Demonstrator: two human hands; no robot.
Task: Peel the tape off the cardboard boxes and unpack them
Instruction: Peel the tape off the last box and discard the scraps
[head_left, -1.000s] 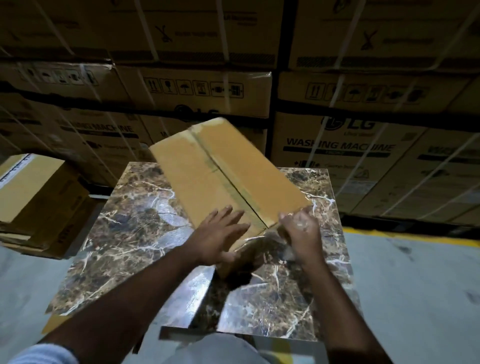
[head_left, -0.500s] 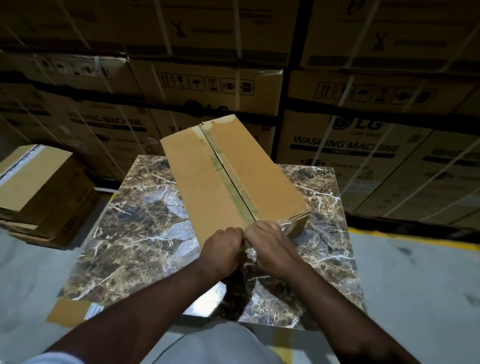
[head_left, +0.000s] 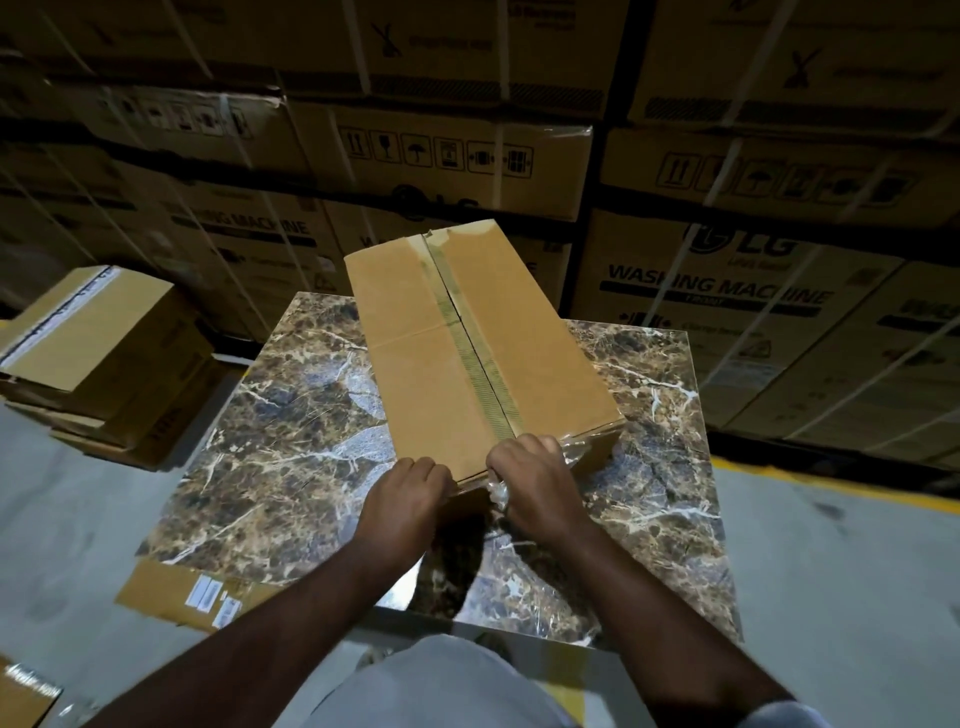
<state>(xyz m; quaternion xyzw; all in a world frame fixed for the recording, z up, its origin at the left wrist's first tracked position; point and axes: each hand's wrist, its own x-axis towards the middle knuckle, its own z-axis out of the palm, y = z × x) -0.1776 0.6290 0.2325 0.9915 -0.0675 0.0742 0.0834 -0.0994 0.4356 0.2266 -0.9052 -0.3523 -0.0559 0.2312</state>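
Observation:
A long plain cardboard box (head_left: 431, 374) lies on a marble-patterned table top (head_left: 291, 441), its length running away from me. A strip of clear tape (head_left: 475, 353) runs down its centre seam. My left hand (head_left: 410, 499) is curled against the near end of the box, left of the seam. My right hand (head_left: 530, 486) grips crumpled clear tape (head_left: 500, 491) at the near end of the seam, fingers curled round it.
Stacked washing-machine cartons (head_left: 727, 291) form a wall behind the table. A pile of smaller boxes (head_left: 98, 353) stands at the left on the grey floor. A flat cardboard piece (head_left: 192, 592) with labels sticks out under the table's near-left corner. A yellow floor line (head_left: 831, 483) runs at the right.
My left hand went from lying flat on the box top to curled at its near end. Both hands came together at the seam, then moved slightly apart, the right still holding tape.

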